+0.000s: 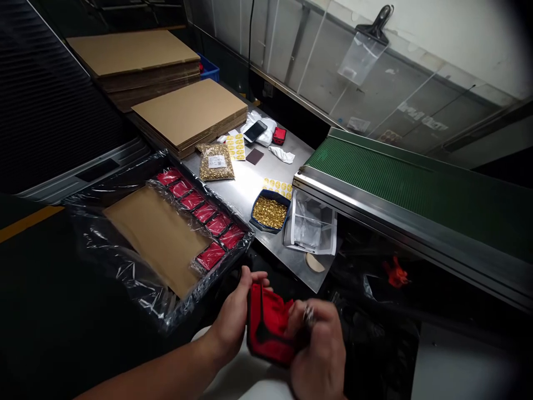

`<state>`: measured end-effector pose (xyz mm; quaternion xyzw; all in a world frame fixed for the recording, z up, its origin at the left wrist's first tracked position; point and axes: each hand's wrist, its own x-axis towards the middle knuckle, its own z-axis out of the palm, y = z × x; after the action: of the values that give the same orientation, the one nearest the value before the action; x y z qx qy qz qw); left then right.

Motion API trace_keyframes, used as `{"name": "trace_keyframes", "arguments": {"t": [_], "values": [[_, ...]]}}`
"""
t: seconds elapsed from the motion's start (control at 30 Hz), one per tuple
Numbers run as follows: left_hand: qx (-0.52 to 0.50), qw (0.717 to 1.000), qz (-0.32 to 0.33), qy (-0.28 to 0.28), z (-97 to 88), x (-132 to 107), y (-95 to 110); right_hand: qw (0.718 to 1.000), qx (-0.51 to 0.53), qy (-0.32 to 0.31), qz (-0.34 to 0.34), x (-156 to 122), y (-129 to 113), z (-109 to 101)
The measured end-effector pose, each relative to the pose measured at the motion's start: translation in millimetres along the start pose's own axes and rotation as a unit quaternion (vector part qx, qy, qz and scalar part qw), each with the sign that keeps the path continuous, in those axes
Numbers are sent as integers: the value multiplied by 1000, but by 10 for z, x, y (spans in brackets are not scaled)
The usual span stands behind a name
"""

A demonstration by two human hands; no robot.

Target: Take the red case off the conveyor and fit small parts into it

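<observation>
Low in the middle of the view I hold a small open red case point(268, 328) with both hands. My left hand point(233, 316) grips its left edge, thumb on top. My right hand point(318, 347) closes over its right side, and a small shiny piece shows at the fingertips. A blue tray of small gold parts point(270, 212) sits on the steel table point(250, 183) just beyond. To the left, a row of red cases point(200, 214) lies in a plastic-lined box beside a cardboard sheet point(158, 236).
A bag of gold parts point(215, 161), yellow sticker sheets point(235, 146), a phone point(255, 131) and clear plastic bags point(312, 225) lie on the table. Flat cardboard stacks point(191, 114) stand behind. A green conveyor belt point(416, 186) runs along the right.
</observation>
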<state>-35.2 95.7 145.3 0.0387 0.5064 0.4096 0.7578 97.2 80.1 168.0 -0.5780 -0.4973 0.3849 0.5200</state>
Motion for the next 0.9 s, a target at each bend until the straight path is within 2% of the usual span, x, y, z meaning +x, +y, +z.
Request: {"name": "trace_keyframes", "arguments": {"t": [0.03,0.1,0.17,0.23,0.3,0.57,0.7,0.8,0.9], "values": [[83,993,78,26,-9,-16,-21,992,33,44,113,34,25,2],[227,947,225,30,-28,-74,-51,947,113,104,283,127,77,3],[305,900,311,-9,-44,-141,-67,912,168,131,350,206,122,3],[341,877,337,-48,-54,-189,-78,902,193,131,362,233,151,5],[360,869,334,-65,-57,-207,-85,901,207,126,360,215,160,9],[388,866,304,-88,-25,-159,-24,904,202,117,358,159,203,-19],[428,844,307,-98,13,-157,-5,913,174,113,352,136,257,-46],[442,837,307,-97,23,-158,-4,924,143,86,343,137,237,-37],[427,846,294,-124,-26,-160,19,920,140,57,362,195,168,-19]]}}
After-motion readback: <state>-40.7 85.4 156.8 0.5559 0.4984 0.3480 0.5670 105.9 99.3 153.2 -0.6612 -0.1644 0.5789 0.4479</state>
